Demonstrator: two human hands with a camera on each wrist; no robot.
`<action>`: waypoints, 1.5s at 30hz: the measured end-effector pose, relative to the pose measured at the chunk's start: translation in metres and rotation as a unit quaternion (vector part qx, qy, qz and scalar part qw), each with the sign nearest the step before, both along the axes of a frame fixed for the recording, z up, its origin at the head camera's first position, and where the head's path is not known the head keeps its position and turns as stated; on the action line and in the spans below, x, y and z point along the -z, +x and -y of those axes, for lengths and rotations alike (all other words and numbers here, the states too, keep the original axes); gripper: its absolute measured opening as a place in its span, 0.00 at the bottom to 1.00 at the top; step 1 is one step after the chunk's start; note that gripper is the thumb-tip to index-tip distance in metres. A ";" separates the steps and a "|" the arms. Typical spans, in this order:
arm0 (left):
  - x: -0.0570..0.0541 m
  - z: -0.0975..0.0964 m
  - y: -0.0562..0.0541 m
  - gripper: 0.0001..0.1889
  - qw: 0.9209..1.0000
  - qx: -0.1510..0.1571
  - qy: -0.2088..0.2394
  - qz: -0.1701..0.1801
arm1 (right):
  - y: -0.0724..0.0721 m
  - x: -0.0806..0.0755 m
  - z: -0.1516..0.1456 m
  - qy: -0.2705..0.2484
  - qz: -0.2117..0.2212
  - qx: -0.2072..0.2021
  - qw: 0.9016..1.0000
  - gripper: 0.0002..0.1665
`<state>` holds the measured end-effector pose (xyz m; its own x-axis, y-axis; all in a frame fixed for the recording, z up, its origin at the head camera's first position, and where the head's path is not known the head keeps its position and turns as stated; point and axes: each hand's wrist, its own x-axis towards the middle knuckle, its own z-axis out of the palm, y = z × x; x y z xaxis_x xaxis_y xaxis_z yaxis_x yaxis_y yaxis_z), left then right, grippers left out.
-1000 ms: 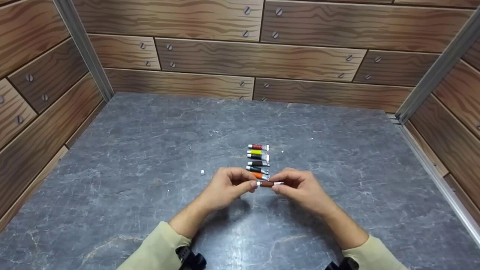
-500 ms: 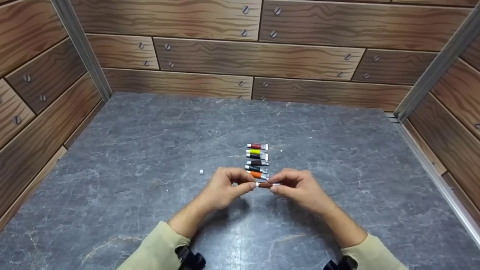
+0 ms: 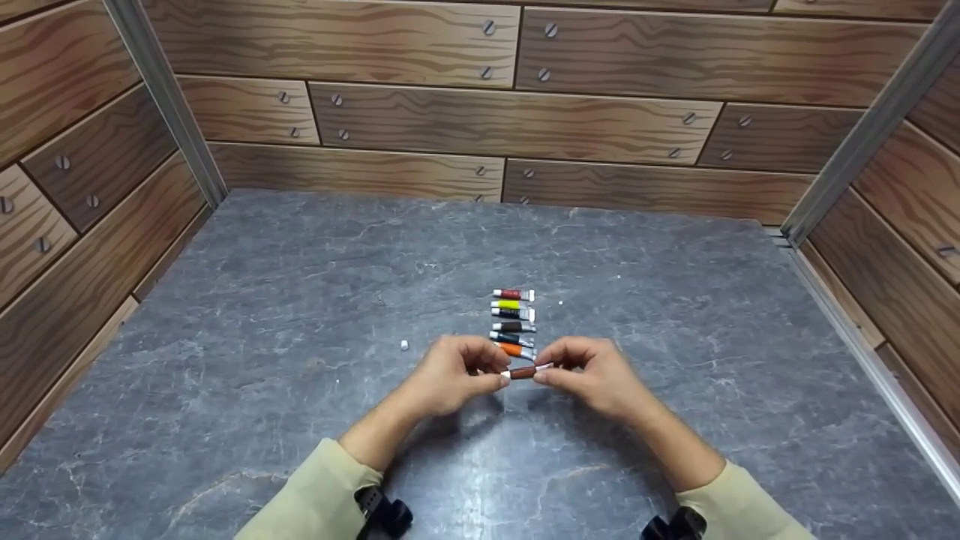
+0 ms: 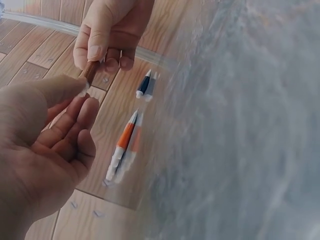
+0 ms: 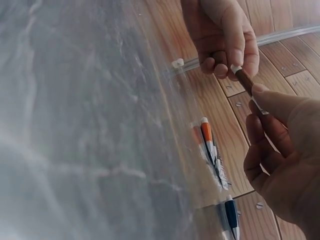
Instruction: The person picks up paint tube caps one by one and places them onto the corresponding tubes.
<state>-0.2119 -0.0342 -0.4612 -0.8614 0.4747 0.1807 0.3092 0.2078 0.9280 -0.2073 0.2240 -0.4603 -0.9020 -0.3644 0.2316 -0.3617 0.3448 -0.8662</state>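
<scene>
A small brown paint tube point(image 3: 523, 372) with a white cap is held above the table between both hands. The left hand point(image 3: 459, 381) pinches the capped end between thumb and fingers. The right hand point(image 3: 594, 375) pinches the silvery flat end. Both wrist views show the same grip, with the brown tube point(image 5: 244, 79) spanning the gap between the fingertips. Just beyond the hands lies an orange tube point(image 3: 517, 350), its cap end partly hidden by left fingers. Behind it are a dark teal tube point(image 3: 510, 338) and a dark brown tube point(image 3: 514, 327).
Farther back in the same column lie a black tube point(image 3: 510, 313), a yellow tube point(image 3: 509, 304) and a red tube point(image 3: 512, 294). A loose white cap point(image 3: 404, 345) sits left of them. Wood-patterned walls point(image 3: 405, 120) enclose the grey marbled table point(image 3: 300, 285).
The brown tube has shifted slightly left and toward the person, and now tilts a little. My right hand has come closer to the left. The tubes on the table stay put.
</scene>
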 end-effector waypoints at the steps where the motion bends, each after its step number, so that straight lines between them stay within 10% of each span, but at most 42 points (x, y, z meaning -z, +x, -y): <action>1: 0.000 0.000 -0.001 0.09 1.000 -0.004 -0.005 0.004 | -0.001 0.000 0.001 0.002 0.003 0.003 1.000 0.08; 17: 0.008 -0.008 -0.020 0.07 0.992 -0.072 -0.102 -0.024 | -0.021 0.003 0.009 0.139 0.008 0.031 0.990 0.05; 45: 0.008 -0.010 -0.028 0.06 0.987 -0.075 -0.140 -0.033 | -0.025 0.007 0.015 0.202 -0.046 0.046 0.977 0.04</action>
<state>-0.2400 -0.0238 -0.4688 -0.9167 0.3818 0.1178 0.3124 0.5013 0.8069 -0.2318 0.2087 -0.4672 -0.9172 -0.3612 0.1679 -0.3835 0.6869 -0.6173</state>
